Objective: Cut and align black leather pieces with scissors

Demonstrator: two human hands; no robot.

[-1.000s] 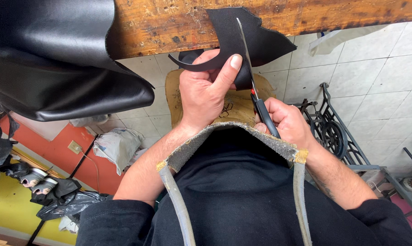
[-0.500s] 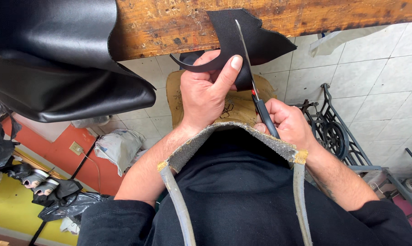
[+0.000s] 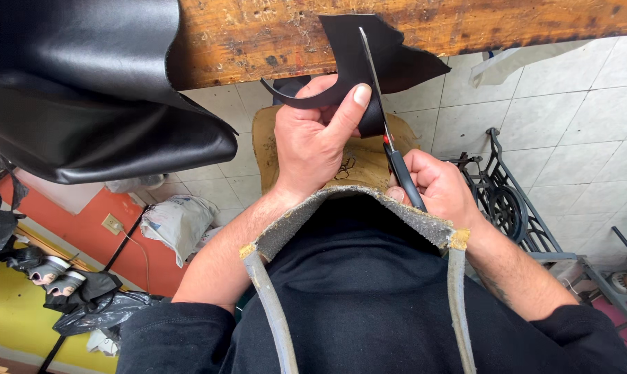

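Overhead, the left hand (image 3: 313, 142) pinches a black irregular leather piece (image 3: 369, 62) taut against the worn wooden bench (image 3: 258, 41) edge, steadying it, while the right hand (image 3: 438, 187) grips black-handled scissors (image 3: 386, 131), blades seemingly mid-cut.

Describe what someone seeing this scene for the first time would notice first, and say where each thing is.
At the centre, the left hand pinches a small black leather piece while the right hand works scissors up into it, blades pointing at the worn wooden bench edge along the top. At upper left, a large glossy black leather sheet drapes off that bench. Below, a grey apron bib covers the person's black top.
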